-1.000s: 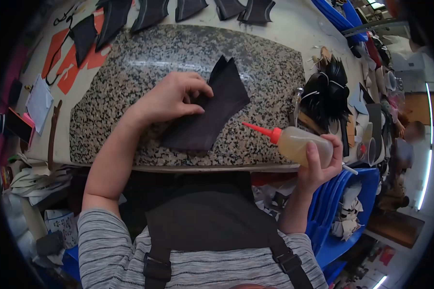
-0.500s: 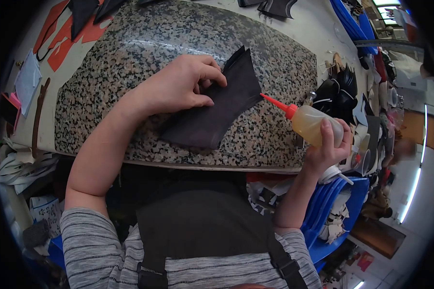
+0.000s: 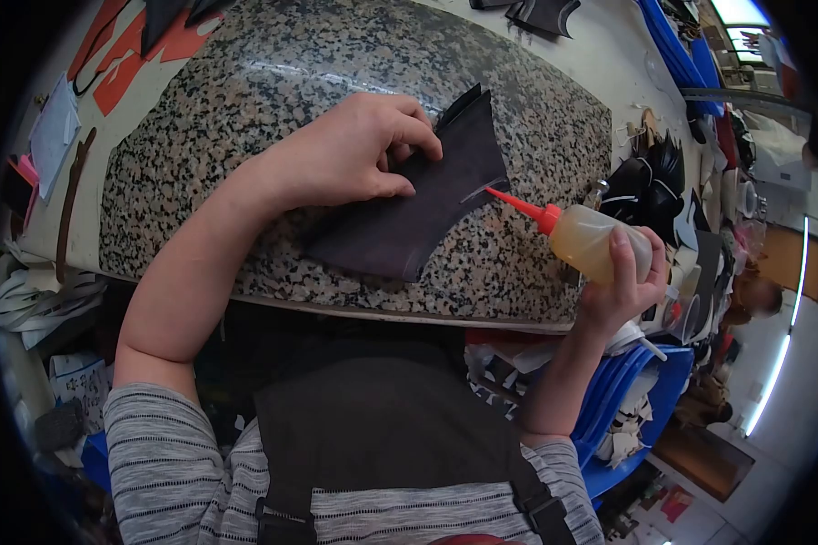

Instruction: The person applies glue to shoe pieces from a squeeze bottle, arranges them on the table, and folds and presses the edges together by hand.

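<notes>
A dark, flared piece of leather or fabric lies flat on the speckled stone slab, with a second dark layer showing at its upper tip. My left hand rests over its left part, thumb and index finger apart and curved, the fingertips at the surface. In my right hand is a soft squeeze bottle of yellowish liquid, tilted so its red nozzle points left. The nozzle tip meets the piece near its right edge, where a thin shiny line shows.
Dark cut pieces lie beyond the slab, and red sheets lie at upper left. Bundled black parts crowd the right side of the table. Below them stands a blue bin with scraps.
The nozzle tip has moved inward from the piece's right corner along its edge, and a shiny line now shows there. My left hand keeps its place on the piece.
</notes>
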Tool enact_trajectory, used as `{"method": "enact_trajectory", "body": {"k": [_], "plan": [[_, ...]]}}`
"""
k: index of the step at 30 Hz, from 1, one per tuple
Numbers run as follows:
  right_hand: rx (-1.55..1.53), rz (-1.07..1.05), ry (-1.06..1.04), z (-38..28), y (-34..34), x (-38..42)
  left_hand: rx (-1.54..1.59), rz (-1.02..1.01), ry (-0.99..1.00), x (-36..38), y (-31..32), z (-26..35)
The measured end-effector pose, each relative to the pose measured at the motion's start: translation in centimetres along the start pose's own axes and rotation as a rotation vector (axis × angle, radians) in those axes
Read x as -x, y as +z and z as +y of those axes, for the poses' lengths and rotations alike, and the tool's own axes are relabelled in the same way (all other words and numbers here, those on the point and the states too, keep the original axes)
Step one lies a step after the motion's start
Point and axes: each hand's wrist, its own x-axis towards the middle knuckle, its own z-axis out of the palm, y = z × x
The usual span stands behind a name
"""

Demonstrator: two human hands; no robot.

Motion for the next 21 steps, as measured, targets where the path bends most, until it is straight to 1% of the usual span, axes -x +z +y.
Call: {"method": "enact_trajectory", "body": {"k": [3,6,9,10,17,21], "plan": [[-0.049,-0.085,-0.002,0.7,-0.2,-0.4,0.0,0.015,0.029,0.1,0.0,0.0],[-0.03,-0.221,0.002,0.4,-0.1,0.2,-0.019,0.034,0.052,0.0,0.3,-0.5],[-0.066,-0.198,-0.022,0.2,0.1,-0.4,-0.006,0.034,0.057,0.1,0.3,-0.5],[-0.032,-0.16,-0.036,0.0,0.3,-0.5,-0.008,0.03,0.052,0.1,0.2,-0.4],[-0.054,-0.316,0.043,-0.4,0.7,0.1,-0.014,0.039,0.061,0.1,0.3,-0.6],[-0.009,-0.316,0.04,-0.8,1.0,0.1,-0.017,0.053,0.092,0.1,0.4,-0.7]]}}
